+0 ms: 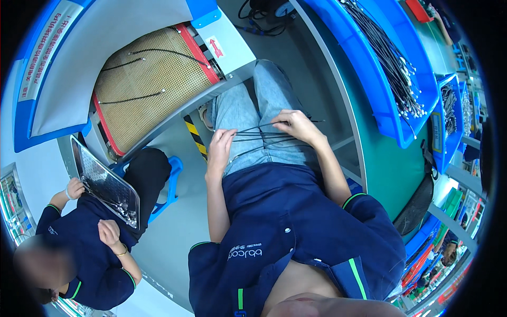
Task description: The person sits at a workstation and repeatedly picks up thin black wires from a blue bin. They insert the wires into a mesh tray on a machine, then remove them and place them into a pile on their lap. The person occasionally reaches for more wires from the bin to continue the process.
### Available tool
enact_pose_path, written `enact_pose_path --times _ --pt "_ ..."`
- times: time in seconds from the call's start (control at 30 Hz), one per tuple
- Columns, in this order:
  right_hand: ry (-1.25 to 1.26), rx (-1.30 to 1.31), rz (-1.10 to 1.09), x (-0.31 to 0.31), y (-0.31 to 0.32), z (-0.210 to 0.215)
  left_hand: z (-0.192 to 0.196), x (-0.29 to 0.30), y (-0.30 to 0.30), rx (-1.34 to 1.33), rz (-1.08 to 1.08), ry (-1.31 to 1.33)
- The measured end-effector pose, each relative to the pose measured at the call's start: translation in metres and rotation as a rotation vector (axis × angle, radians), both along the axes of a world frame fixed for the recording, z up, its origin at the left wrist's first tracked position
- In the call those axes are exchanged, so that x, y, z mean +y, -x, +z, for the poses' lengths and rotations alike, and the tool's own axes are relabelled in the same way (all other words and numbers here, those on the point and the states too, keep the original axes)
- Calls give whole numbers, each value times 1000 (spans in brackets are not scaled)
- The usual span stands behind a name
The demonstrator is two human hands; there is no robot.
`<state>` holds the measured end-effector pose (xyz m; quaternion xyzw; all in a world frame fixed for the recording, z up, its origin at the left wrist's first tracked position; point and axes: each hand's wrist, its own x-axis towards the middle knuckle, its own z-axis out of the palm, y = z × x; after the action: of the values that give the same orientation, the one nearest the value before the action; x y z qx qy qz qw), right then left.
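Note:
Several thin black cables [254,135] stretch across my lap, over light blue jeans. At their left end my left hand [221,145] is closed, with the cables between thumb and fingers. My right hand [297,127] pinches a cable near the right end, and a short tip sticks out beyond it. Between the hands the strands fan slightly apart. One lower strand sags across the jeans near my shirt hem. Which strands each hand grips is partly hidden by the fingers.
Ahead on the left, a tan mesh conveyor belt [153,79] carries separate black cables. To the right, a blue bin [404,127] full of cables stands on a green worktop [385,174]. A seated co-worker at left holds a clear tray [108,182] near a blue stool [173,182].

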<state>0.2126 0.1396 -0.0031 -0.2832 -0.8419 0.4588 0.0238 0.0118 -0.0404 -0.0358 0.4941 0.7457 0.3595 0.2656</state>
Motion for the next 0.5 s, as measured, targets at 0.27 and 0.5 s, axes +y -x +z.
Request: enact_pose_path --times 0.27,0.5 --pt "-186 333 148 -11 44 22 48 32 -12 -191 -14 41" --pt "-150 309 102 -4 46 37 62 34 -4 111 -5 -215"
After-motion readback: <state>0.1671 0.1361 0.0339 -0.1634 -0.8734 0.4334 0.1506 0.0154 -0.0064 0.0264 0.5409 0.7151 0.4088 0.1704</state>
